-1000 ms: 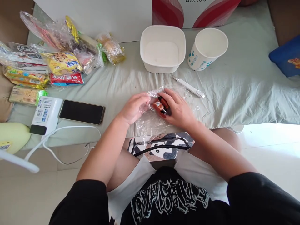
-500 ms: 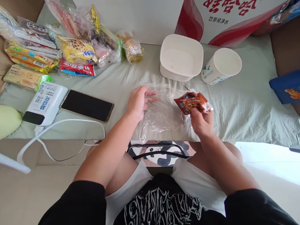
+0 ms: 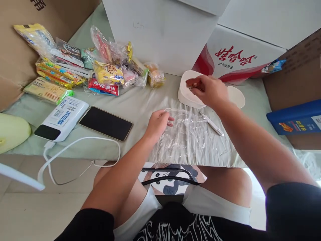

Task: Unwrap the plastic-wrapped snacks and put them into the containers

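My left hand (image 3: 158, 123) pinches the top left corner of a clear plastic bag (image 3: 180, 137), which lies flat on the cloth in front of me. My right hand (image 3: 213, 90) is closed on a brown snack packet (image 3: 192, 83), held over the white square tub (image 3: 185, 95); fingers hide most of the packet. Partly behind my right wrist stands a white paper cup (image 3: 237, 96). A white utility knife (image 3: 212, 124) lies at the right edge of the bag, below my right forearm.
Several wrapped snacks (image 3: 107, 73) are heaped at the back left. Nearer lie a white power bank (image 3: 61, 118) with a white cable (image 3: 82, 138) and a black phone (image 3: 106, 123). White boxes (image 3: 160, 40) wall off the back; a blue box (image 3: 296, 117) stands at the right.
My right hand has carried the brown packet from beside the bag up to the white tub, uncovering the utility knife. My left hand stays at the bag's corner. The view has shifted.
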Motion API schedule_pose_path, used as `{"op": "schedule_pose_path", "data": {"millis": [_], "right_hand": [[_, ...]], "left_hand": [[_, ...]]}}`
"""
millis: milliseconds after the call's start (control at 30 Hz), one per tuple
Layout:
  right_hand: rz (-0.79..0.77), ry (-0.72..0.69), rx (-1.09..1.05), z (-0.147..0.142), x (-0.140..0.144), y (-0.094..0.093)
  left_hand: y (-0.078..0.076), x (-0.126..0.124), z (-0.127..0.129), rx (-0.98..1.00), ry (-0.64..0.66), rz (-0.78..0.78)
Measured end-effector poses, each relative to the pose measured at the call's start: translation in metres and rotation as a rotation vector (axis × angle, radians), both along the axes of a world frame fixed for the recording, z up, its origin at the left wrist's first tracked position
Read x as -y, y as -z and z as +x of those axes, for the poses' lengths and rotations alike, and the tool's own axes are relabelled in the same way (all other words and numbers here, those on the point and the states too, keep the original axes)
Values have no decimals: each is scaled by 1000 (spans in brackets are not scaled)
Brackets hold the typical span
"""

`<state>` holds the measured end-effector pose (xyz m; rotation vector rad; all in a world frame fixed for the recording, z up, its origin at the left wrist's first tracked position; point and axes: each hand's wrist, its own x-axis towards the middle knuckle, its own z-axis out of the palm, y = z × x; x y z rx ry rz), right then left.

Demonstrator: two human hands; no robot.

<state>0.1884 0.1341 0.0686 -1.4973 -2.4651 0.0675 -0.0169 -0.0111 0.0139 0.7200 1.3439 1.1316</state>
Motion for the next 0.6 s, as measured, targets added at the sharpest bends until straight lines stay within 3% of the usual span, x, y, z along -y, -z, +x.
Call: {"op": "schedule_pose_path", "data": {"millis": [100, 167, 333, 467, 600], "right_hand": [[-155, 189, 116, -24, -6, 2], [-216, 212, 153, -29, 2, 5], [-301, 133, 252, -21, 21, 21], [-217, 29, 199, -25, 13, 38], [-225, -124, 148, -37, 3, 39]], "left_hand": [[-2, 3, 0, -7, 27, 28], [-5, 6, 0, -23, 58, 38], [-17, 17, -3, -59, 177, 7], [-18, 22, -3, -123, 329, 20], [-16, 23, -3, -151, 393, 15]]}}
